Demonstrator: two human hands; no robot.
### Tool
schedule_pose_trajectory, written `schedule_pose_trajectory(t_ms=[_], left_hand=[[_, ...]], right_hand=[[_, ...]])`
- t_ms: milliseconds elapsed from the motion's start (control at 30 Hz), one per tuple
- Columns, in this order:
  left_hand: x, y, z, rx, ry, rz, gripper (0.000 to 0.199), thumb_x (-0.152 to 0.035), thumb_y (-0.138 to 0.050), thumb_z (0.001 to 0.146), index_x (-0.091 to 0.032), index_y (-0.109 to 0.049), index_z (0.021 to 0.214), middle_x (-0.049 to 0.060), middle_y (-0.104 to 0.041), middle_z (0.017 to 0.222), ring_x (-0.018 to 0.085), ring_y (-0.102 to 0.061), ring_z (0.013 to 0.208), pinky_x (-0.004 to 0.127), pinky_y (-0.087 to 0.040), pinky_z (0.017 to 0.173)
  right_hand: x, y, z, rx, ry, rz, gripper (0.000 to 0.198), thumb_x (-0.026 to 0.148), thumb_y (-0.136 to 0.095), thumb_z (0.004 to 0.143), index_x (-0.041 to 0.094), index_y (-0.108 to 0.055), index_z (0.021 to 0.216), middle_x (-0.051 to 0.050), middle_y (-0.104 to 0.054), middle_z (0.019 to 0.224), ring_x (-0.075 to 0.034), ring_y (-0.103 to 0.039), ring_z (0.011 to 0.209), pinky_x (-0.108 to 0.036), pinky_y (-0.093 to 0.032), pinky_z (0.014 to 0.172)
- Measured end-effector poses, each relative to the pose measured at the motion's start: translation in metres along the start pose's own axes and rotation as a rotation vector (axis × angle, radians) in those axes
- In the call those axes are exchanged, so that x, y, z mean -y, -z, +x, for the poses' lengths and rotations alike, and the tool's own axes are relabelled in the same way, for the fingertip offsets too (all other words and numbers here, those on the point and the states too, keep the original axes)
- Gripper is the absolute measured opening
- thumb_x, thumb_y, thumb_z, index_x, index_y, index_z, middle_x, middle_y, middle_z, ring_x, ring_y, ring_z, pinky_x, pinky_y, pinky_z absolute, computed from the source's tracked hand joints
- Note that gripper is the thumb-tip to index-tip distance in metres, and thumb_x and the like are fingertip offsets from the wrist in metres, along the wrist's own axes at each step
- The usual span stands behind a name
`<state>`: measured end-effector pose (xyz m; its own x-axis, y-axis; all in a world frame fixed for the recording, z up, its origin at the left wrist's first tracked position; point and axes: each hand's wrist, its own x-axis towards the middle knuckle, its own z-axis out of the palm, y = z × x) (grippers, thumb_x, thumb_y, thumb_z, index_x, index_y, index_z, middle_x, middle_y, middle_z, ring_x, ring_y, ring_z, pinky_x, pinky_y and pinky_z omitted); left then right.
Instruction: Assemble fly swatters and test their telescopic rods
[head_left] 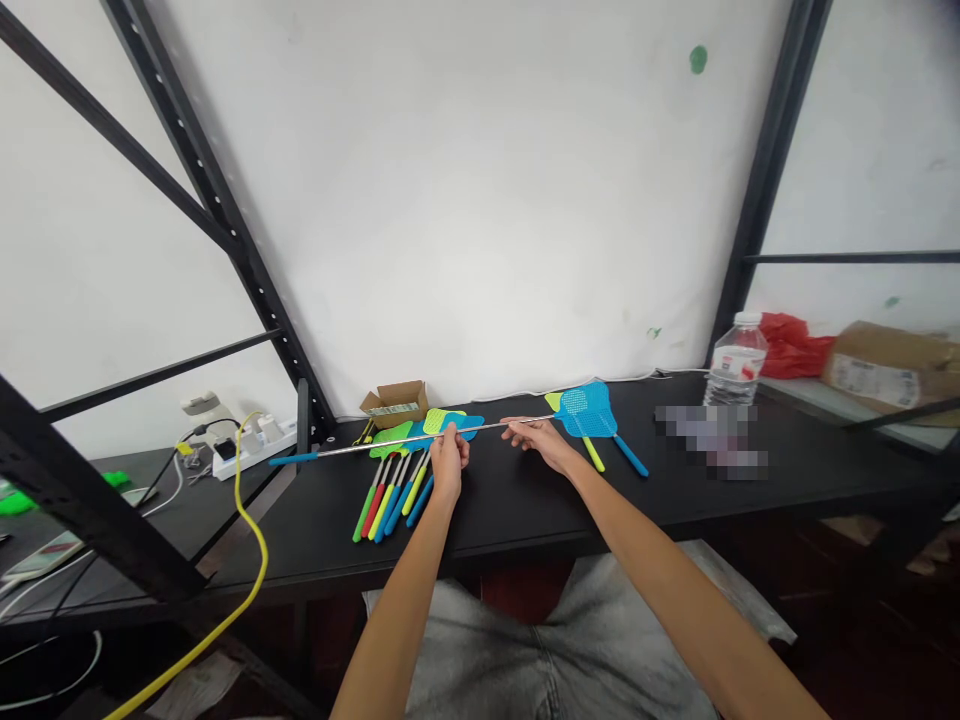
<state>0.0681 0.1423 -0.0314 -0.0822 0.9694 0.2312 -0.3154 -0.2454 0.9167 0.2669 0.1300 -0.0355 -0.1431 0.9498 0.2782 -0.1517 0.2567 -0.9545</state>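
Note:
A blue fly swatter (360, 446) with a long extended metal rod lies level across both my hands, its blue handle toward the left. Its rod runs right to a blue mesh head (592, 405), which overlaps other swatters there. My left hand (448, 458) is closed around the middle of the rod. With fingertips pinched on the rod nearer the head, my right hand (541, 440) is closed too. Several short swatters with green, red, yellow and blue handles (390, 505) lie side by side below the rod. A yellow-green handle (594, 455) and a blue handle (631, 456) stick out at right.
An open cardboard box (396, 400) stands by the wall. On the right are a water bottle (737, 360), a red bag (795, 345) and a carton (892, 370). A yellow cable (251, 530) and a power strip (255, 450) are left, beside black rack posts (247, 240).

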Motion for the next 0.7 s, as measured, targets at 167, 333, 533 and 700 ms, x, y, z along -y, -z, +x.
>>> schedule_pose_trajectory(t_ms=[167, 333, 533, 700], left_hand=[[-0.0004, -0.0001, 0.0009, -0.027, 0.003, -0.003, 0.037, -0.046, -0.057, 0.080, -0.020, -0.041, 0.060, -0.006, -0.038, 0.043, 0.006, -0.029, 0.038, 0.018, -0.018, 0.037], [-0.0043, 0.0014, -0.0016, -0.135, -0.042, 0.030, 0.035, -0.041, -0.054, 0.082, -0.021, -0.037, 0.059, -0.006, -0.036, 0.045, 0.006, -0.028, 0.038, 0.019, -0.018, 0.037], [-0.0078, 0.0011, -0.0066, -0.118, -0.086, 0.056, 0.041, -0.046, -0.053, 0.085, -0.021, -0.036, 0.058, -0.006, -0.035, 0.046, 0.006, -0.027, 0.039, 0.019, -0.018, 0.038], [-0.0078, -0.0017, -0.0087, 0.000, -0.119, 0.114, 0.047, -0.055, -0.052, 0.086, -0.020, -0.039, 0.057, -0.005, -0.034, 0.044, 0.006, -0.028, 0.039, 0.019, -0.018, 0.038]], right_hand=[[-0.0019, 0.0004, 0.0007, 0.006, 0.004, -0.001, 0.036, 0.048, -0.069, 0.078, 0.024, -0.075, 0.105, -0.007, -0.073, 0.090, -0.014, -0.059, 0.069, -0.025, -0.036, 0.056], [0.0006, 0.0008, 0.0010, -0.065, -0.012, 0.098, 0.037, 0.051, -0.068, 0.078, 0.024, -0.075, 0.102, -0.006, -0.072, 0.089, -0.013, -0.059, 0.068, -0.024, -0.036, 0.055], [0.0050, 0.0014, 0.0002, -0.094, -0.004, 0.188, 0.039, 0.055, -0.066, 0.079, 0.022, -0.074, 0.099, -0.006, -0.072, 0.088, -0.012, -0.059, 0.065, -0.023, -0.038, 0.054], [0.0059, -0.0063, -0.0024, -0.017, -0.001, 0.147, 0.043, 0.058, -0.066, 0.079, 0.023, -0.073, 0.103, -0.007, -0.072, 0.087, -0.013, -0.061, 0.066, -0.023, -0.038, 0.052]])
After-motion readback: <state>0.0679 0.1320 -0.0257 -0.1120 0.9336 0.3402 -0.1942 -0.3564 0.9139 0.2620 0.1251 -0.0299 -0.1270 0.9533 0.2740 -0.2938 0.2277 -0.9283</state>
